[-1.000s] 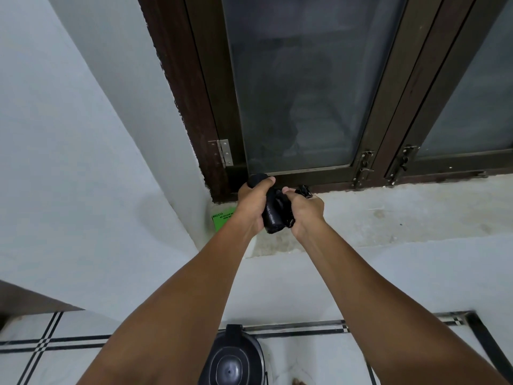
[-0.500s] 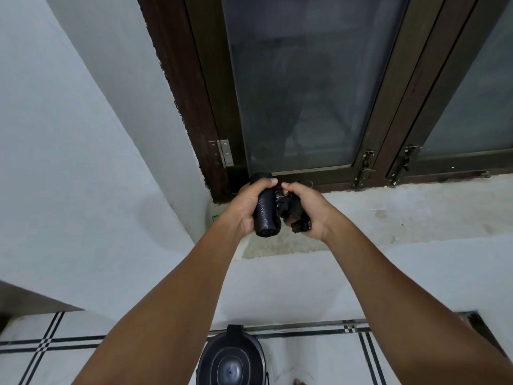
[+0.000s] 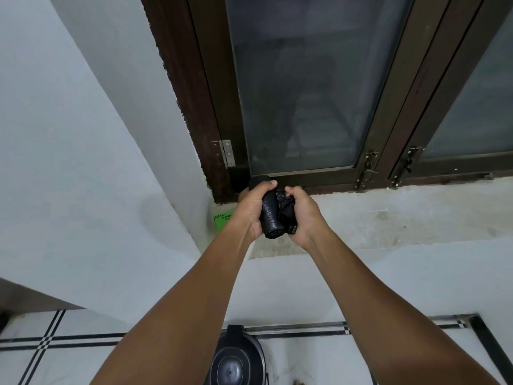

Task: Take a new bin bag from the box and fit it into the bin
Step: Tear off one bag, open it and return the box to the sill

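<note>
A black roll of bin bags [image 3: 271,218] is held upright over the window sill, with my left hand [image 3: 251,208] gripping it round its middle. My right hand [image 3: 301,215] grips the loose crumpled black bag end [image 3: 286,208] beside the roll. A green box [image 3: 223,220] lies on the sill in the corner, mostly hidden behind my left wrist. The dark bin [image 3: 236,359] with its lid down stands on the floor below, between my forearms.
A dark-framed glass window [image 3: 299,87] rises right behind my hands. The grey concrete sill [image 3: 402,215] runs off to the right. White walls close in on the left, and the tiled floor [image 3: 55,351] has black lines.
The roll has turned from tilted to nearly upright in my left hand. My right hand has come back close to the roll, gathering the loose bag end.
</note>
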{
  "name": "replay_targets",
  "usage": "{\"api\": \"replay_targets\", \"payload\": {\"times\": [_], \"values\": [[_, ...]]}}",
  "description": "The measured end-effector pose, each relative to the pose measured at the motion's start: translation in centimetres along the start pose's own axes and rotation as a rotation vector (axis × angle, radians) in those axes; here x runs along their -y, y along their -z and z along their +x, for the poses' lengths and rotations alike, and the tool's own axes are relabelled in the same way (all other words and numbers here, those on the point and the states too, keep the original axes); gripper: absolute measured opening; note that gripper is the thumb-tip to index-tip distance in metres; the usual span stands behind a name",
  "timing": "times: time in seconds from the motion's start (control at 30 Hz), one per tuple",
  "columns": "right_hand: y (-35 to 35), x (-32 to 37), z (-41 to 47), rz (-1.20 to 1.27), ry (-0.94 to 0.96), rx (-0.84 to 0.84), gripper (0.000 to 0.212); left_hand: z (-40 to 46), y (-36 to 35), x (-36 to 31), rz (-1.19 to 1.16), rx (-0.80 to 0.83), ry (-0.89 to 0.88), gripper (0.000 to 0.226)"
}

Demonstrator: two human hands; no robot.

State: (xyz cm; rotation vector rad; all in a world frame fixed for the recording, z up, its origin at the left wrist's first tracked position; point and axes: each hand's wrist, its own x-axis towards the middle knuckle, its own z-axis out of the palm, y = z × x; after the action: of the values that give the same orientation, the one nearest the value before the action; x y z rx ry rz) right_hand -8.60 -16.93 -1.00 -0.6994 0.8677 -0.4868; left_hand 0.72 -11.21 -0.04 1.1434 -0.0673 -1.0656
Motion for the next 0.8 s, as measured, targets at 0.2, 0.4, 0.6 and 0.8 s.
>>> {"api": "replay_targets", "payload": {"times": [0.2, 0.4, 0.6, 0.8], "values": [[-0.3, -0.3, -0.6, 0.092, -0.013, -0.024, 0.036, 0.1, -0.1, 0.3, 0.006, -0.028, -0.005, 0.060], [-0.5, -0.3, -0.9, 0.169, -0.016, -0.041, 0.028, -0.1, -0.5, 0.3, -0.026, -0.041, 0.038, 0.058], [-0.9, 0.5, -1.0, 0.257, -0.023, -0.064, 0.032, 0.3, -0.2, 0.6, -0.141, -0.032, 0.082, 0.049], [0.6, 2.2, -0.7, -0.284, -0.006, 0.177, 0.052, 0.9, 0.3, -0.9, 0.035, -0.075, -0.082, 0.056]]}}
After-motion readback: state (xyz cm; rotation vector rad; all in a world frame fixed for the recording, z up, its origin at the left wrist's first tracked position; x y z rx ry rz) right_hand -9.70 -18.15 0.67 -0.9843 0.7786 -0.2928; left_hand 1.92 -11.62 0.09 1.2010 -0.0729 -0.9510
